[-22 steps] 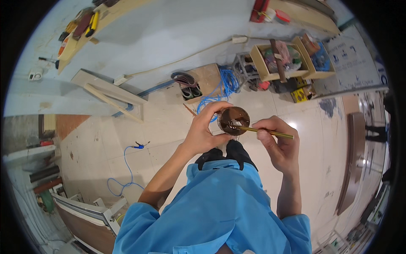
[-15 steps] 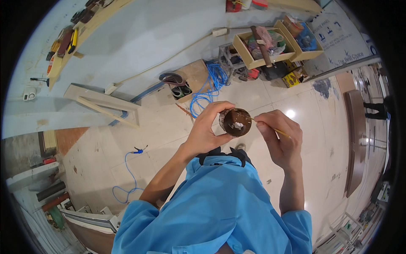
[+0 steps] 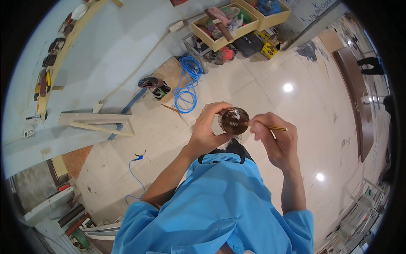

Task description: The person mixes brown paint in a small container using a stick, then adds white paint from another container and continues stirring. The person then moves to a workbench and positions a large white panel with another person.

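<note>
Below my chest my left hand (image 3: 208, 131) is wrapped round a small round cup (image 3: 220, 120), its thumb on the near side. Dark brown liquid (image 3: 233, 122) with a few pale streaks, perhaps reflections, shows inside it. My right hand (image 3: 278, 139), slightly blurred, pinches a thin yellowish stick (image 3: 277, 128) close to the cup's right rim. The back end of the stick juts out past my knuckles. Its front end points into the cup, and whether it has bristles cannot be made out.
Coiled blue hose (image 3: 186, 99) lies on the tiled floor ahead, beside a cardboard box (image 3: 168, 72) holding sanding belts. Wooden trays (image 3: 226, 40) of odds and ends stand beyond. A blue air gun (image 3: 139, 157) rests at left; a brown panel (image 3: 353, 97) stands right.
My view has turned, so the room shifts in the picture. The stick lies flatter, and its back end has risen. The white patch in the cup now shows as thin streaks.
</note>
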A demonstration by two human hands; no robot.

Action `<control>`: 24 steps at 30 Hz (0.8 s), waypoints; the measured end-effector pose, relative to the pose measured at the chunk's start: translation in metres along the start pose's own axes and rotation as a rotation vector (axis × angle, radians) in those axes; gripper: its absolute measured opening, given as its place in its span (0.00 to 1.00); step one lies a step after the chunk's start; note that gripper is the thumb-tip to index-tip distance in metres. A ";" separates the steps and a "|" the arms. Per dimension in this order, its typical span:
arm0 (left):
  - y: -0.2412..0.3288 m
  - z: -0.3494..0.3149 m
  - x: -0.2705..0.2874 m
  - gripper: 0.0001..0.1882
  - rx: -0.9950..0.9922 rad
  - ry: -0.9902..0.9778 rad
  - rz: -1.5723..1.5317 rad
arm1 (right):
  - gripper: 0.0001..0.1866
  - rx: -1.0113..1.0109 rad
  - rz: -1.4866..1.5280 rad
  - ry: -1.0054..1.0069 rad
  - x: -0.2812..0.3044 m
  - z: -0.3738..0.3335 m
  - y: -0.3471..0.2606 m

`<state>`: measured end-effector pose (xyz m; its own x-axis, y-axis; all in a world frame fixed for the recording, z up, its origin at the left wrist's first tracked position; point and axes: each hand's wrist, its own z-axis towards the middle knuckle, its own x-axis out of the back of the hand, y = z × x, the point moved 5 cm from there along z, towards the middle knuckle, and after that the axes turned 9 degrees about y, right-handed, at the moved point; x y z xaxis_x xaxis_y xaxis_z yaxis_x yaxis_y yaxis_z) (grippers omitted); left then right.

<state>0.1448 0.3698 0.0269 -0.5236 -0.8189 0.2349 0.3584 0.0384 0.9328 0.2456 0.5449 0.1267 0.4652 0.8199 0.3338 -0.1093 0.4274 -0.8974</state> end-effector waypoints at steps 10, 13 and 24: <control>0.026 -0.010 -0.071 0.41 -0.098 0.034 0.109 | 0.03 0.058 -0.121 0.160 0.070 -0.045 0.016; 0.029 -0.015 -0.085 0.41 -0.118 0.031 0.096 | 0.04 -0.075 -0.064 0.118 0.080 -0.056 0.017; 0.033 -0.025 -0.116 0.44 -0.116 0.049 0.090 | 0.09 0.043 -0.091 0.230 0.100 -0.068 0.010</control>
<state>0.2363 0.4518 0.0241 -0.4483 -0.8422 0.2996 0.4900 0.0487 0.8703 0.3512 0.6053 0.1319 0.6618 0.6713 0.3338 -0.0928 0.5152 -0.8520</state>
